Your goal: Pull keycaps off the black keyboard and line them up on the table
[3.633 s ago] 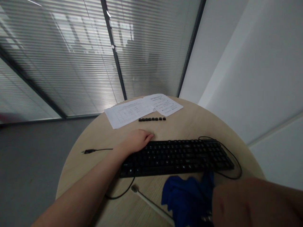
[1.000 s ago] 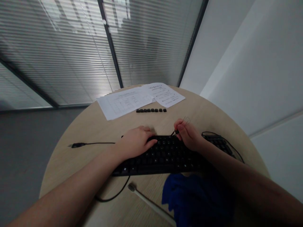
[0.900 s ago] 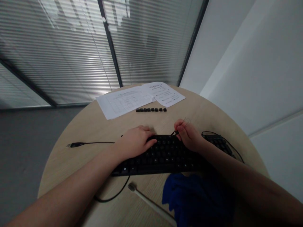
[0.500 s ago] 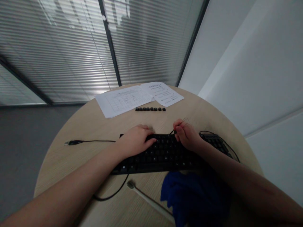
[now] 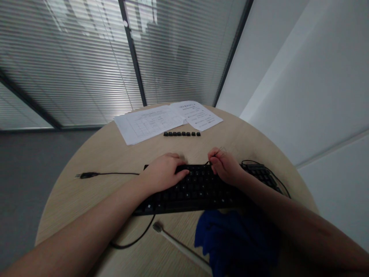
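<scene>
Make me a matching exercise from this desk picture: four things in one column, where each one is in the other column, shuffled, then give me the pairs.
Things:
1. blue cloth
2. row of loose keycaps
3. left hand
4. right hand

Places:
A. lying flat on the keyboard's left part
B. on the table, just nearer than the papers
C. at the keyboard's back edge, pinching a thin wire tool
D. at the near table edge, in front of the keyboard

Pairs: 1-D, 2-B, 3-A, 4-C.
</scene>
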### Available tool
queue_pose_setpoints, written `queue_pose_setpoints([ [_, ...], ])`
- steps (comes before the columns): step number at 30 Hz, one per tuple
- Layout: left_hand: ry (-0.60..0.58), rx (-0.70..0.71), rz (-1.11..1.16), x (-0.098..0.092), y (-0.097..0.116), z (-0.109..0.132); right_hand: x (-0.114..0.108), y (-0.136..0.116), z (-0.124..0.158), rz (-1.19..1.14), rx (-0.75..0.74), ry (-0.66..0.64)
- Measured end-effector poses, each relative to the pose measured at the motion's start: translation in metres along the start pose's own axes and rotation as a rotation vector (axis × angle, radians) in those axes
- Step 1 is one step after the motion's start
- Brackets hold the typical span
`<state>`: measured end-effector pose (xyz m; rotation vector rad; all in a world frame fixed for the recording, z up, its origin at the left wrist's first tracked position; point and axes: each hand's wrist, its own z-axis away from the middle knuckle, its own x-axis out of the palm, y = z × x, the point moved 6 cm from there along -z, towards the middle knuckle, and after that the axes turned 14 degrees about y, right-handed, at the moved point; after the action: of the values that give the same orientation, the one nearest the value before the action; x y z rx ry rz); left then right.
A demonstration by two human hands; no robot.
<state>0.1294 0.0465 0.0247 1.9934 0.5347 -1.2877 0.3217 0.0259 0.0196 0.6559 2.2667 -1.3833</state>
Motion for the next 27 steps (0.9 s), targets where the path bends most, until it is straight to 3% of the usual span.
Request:
queue_pose_setpoints([
  [11,-0.005,-0.016,0.008,-0.001,-0.002,0.0,0.001,-0.005,0.001,-0.005,-0.047,-0.062],
  [17,0.006,-0.014,0.026,-0.002,-0.003,0.0,-0.003,0.009,0.006,-0.08,0.031,0.058],
  [27,-0.014,-0.028,0.048,-0.001,-0.005,0.001,-0.005,0.017,0.008,-0.104,0.036,0.104],
])
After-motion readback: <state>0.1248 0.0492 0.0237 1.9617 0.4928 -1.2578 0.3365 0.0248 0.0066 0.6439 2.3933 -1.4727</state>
